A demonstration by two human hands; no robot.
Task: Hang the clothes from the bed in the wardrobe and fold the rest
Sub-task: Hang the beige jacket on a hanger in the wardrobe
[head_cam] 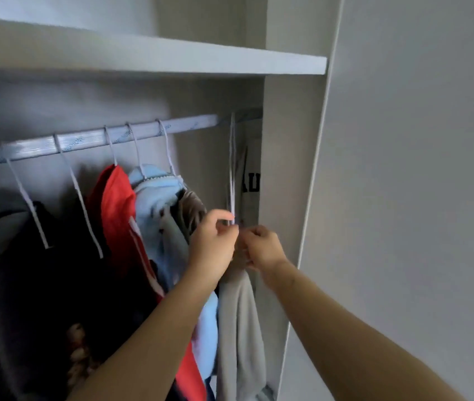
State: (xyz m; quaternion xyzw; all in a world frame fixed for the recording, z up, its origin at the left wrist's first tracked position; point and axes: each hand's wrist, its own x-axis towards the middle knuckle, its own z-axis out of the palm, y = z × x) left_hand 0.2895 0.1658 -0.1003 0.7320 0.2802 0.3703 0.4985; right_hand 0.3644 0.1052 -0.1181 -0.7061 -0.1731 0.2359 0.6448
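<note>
Just the one head cam, pointed straight into the wardrobe, arm's-reach close, shelf up top, rail running across mid-frame.

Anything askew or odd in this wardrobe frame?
The grey garment droops in a bunch from its hanger, where the left hand pinches the wire and the right hand grips cloth. The light blue garment sits bunched too. No damage visible.

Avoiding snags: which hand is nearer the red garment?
Left. The left hand, pinching a hanger, is right of the red garment; the right hand is farther right, at the grey garment.
</note>
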